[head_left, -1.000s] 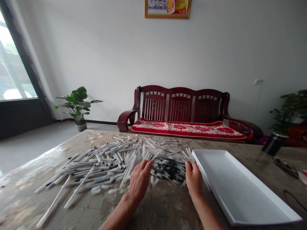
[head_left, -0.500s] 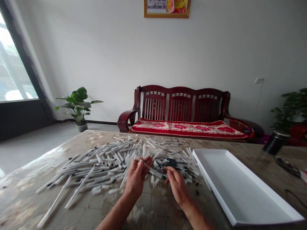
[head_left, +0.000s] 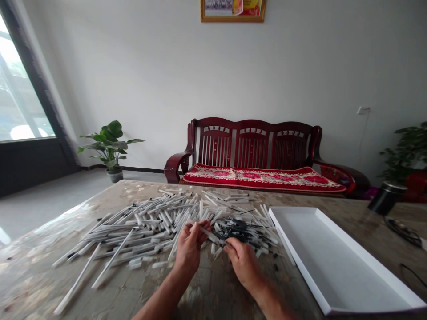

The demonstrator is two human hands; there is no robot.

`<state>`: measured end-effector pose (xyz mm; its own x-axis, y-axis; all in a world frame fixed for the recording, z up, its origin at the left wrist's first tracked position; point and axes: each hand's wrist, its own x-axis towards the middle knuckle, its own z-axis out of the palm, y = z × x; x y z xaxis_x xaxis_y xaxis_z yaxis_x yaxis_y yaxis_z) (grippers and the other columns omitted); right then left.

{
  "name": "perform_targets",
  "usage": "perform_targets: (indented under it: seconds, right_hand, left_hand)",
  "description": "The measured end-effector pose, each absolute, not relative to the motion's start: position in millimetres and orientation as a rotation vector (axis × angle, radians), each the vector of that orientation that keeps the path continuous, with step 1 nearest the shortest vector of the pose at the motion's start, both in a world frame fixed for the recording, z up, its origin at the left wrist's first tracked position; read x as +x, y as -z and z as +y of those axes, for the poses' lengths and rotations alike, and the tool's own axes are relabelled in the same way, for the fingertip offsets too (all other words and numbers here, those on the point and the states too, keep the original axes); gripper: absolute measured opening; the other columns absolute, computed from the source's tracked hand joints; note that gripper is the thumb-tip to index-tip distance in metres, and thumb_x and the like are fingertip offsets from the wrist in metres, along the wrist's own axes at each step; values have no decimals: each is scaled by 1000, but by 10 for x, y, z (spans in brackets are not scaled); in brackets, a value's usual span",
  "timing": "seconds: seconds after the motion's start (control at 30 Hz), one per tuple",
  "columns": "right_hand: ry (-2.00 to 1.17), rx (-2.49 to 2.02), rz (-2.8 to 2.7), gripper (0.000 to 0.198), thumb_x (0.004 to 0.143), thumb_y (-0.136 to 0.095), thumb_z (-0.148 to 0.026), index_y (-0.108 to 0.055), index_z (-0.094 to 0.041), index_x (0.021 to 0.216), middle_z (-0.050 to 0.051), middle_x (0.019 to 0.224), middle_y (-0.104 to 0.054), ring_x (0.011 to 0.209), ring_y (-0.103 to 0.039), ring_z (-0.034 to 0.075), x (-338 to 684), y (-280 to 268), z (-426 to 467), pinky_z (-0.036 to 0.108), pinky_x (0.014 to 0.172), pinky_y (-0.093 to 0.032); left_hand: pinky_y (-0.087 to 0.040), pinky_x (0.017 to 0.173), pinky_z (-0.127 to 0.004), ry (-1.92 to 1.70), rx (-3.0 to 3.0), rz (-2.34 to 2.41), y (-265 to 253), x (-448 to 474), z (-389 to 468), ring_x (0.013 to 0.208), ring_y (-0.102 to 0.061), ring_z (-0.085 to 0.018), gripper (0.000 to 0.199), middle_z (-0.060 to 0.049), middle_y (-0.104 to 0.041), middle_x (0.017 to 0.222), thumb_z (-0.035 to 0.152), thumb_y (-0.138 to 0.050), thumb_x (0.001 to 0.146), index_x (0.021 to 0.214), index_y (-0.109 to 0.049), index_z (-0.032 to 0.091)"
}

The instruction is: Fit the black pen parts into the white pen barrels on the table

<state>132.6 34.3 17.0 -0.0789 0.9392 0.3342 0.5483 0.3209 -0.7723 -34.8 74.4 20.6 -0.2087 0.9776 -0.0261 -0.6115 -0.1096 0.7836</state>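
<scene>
My left hand (head_left: pixel 189 244) is closed around one end of a whitish translucent pen barrel (head_left: pixel 208 234), which slants down to the right. At the barrel's other end my right hand (head_left: pixel 243 260) pinches a small dark pen part, mostly hidden by the thumb and fingers. The dark part and the barrel's end meet or nearly meet; I cannot tell whether one is inside the other. Behind the hands lies a pile of thin black pen parts (head_left: pixel 242 229). To the left spreads a large heap of white pens (head_left: pixel 140 242), several with dark ends.
A shallow white box tray (head_left: pixel 353 262) lies on the patterned table (head_left: pixel 140 298) at the right. Beyond it are a black cylinder (head_left: pixel 387 198) and a cable (head_left: pixel 403 232). A red wooden bench (head_left: pixel 251 146) and a potted plant (head_left: pixel 113 142) stand past the table.
My right hand has moved slightly left and down, and its fingers have closed at the end of the barrel. The left hand keeps hold of the barrel almost unmoved.
</scene>
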Motion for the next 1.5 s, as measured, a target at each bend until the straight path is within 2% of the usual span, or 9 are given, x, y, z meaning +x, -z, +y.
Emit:
perform_targets:
  seconds: [0.2,0.33,0.53,0.6,0.7,0.87,1.1,1.23,1.5]
  right_hand:
    - [-117,-1480,-1702,27,91,-51,-28,-69,-24,111,8,102,-75,92,-71,24,1560,-35,459,32,77,-53]
    - [148,-1474,-1633,34,92,-50,-27,-61,-24,124,10,117,-68,107,-64,26,1665,-32,482,39,89,-53]
    - [127,-1423,-1699,32,92,-45,-19,-61,-22,120,10,117,-65,107,-63,23,1683,2,473,35,89,-53]
    - [117,-1419,-1724,30,91,-45,-17,-63,-22,115,9,116,-65,106,-63,22,1673,14,475,35,90,-52]
    - [120,-1407,-1750,28,91,-45,-17,-66,-22,108,8,110,-67,103,-64,21,1655,9,470,34,90,-52]
    - [94,-1396,-1797,26,90,-46,-16,-69,-24,101,6,103,-68,98,-65,20,1623,1,448,31,87,-52]
    - [71,-1384,-1804,27,90,-46,-14,-70,-24,96,4,100,-69,94,-66,18,1629,40,461,28,83,-51]
    - [66,-1383,-1804,27,89,-46,-13,-70,-24,96,4,99,-69,93,-66,18,1642,55,474,28,83,-51]
    - [39,-1398,-1806,28,88,-47,-12,-71,-24,94,4,97,-70,93,-67,19,1637,65,475,28,82,-51]
  left_hand:
    - [-58,86,-44,-1800,685,919,-241,-545,901,82,-75,-23,42,-4,-77,83,42,-78,70,93,-49,22]
    - [-54,93,-45,-1826,878,977,-171,-573,999,96,-73,-23,45,-9,-76,100,45,-72,75,108,-53,20]
    - [-40,109,-41,-1820,1183,1200,-40,-742,1189,132,-51,-26,55,-13,-57,139,44,-65,81,131,-52,23]
    - [-38,111,-42,-1866,1253,1319,-67,-855,1210,133,-49,-26,51,-12,-54,142,41,-61,83,131,-53,24]
    - [-40,106,-45,-1848,1393,1657,-205,-1052,1156,122,-55,-26,41,-12,-61,129,36,-51,88,126,-58,21]
    - [-41,95,-49,-1213,1712,2410,-482,-1367,933,112,-55,-33,32,-12,-67,114,30,-45,89,110,-68,24]
    - [-38,91,-47,-248,1845,2503,-523,-1633,762,113,-52,-37,36,-14,-63,121,28,-54,78,109,-71,27]
    - [-35,94,-48,-113,1876,2462,-529,-1648,756,118,-49,-38,43,-16,-58,127,35,-62,73,114,-68,27]
    - [-39,90,-46,-252,1876,2412,-426,-1699,827,112,-52,-36,33,-15,-57,124,34,-62,74,106,-68,25]
